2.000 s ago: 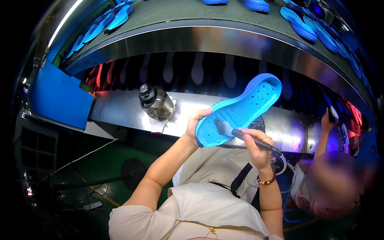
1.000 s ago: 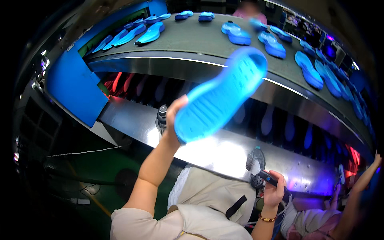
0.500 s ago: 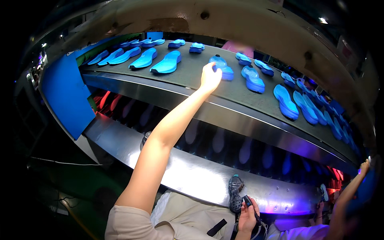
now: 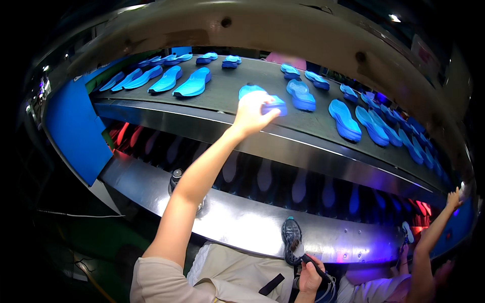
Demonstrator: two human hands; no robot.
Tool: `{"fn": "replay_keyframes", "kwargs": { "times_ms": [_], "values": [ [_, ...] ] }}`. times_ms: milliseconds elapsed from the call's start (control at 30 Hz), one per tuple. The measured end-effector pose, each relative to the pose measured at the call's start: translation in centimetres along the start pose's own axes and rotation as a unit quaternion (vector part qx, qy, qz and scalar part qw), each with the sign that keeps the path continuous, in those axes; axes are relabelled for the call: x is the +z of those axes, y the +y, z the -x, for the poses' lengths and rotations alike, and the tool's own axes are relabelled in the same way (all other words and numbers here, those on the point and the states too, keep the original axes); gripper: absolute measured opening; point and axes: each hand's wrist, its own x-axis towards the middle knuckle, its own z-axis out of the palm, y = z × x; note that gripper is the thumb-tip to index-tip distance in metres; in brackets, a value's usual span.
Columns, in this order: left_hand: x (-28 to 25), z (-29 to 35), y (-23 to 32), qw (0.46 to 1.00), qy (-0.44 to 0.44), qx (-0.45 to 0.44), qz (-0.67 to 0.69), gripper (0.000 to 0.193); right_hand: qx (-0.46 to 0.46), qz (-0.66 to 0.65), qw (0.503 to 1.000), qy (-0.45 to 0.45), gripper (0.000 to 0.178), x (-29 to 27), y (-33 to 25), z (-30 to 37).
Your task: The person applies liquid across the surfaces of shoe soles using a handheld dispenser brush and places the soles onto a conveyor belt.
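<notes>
My left hand [image 4: 251,112] reaches over the upper conveyor belt [image 4: 222,103], its fingers wrapped round a blue shoe sole [image 4: 275,105]. Part of that sole is hidden behind the hand, and motion blurs it. Low in the view, my right hand [image 4: 311,278] holds a black-handled brush [image 4: 306,258] with pale bristles. Thin tubes or cords hang beside this hand. The bristles touch or hover over a dark shoe sole [image 4: 291,233] with a teal tip, which lies on the metal ledge [image 4: 242,214]; contact is hard to make out.
Several blue soles [image 4: 193,82] lie along the belt on both sides. Under it, more soles [image 4: 264,175] stand in a dark slot. A dark round container [image 4: 175,177] sits on the ledge behind my left forearm. Another person's arm [image 4: 435,222] reaches up at right.
My left hand has closed round the blue sole and shifted slightly left and nearer with it. My right hand's brush has swung toward the lower part of the dark sole. The view has shifted a little.
</notes>
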Motion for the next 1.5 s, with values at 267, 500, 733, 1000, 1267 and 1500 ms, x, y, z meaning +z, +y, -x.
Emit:
{"fn": "replay_keyframes", "kwargs": {
  "times_ms": [267,500,733,1000,1267,1500],
  "values": [
    [-5.5,11.8,5.4,0.59,0.015,-0.464,0.66,0.045,-0.048,0.016,0.998,-0.04,0.022,0.5,-0.5,-2.7],
    [-6.1,23.6,5.1,0.454,-0.128,-0.411,0.78,0.094,0.011,0.037,0.999,-0.027,0.024,3.6,-1.1,-3.7],
    [-0.6,28.9,11.3,0.292,-0.151,-0.53,0.782,0.09,0.08,0.025,0.993,-0.081,0.022,6.1,0.0,-4.9],
    [0.6,26.7,16.0,0.31,-0.119,-0.572,0.75,0.1,0.078,0.101,0.988,-0.09,0.019,9.3,0.8,-7.8],
    [2.5,27.8,16.1,0.407,-0.073,-0.638,0.65,0.083,-0.222,0.417,0.861,-0.189,0.018,13.3,1.3,-6.5],
    [-0.2,25.5,12.4,0.487,-0.102,-0.597,0.629,0.095,-0.17,0.478,0.773,-0.382,0.017,9.6,-0.8,-1.5]
  ]
}}
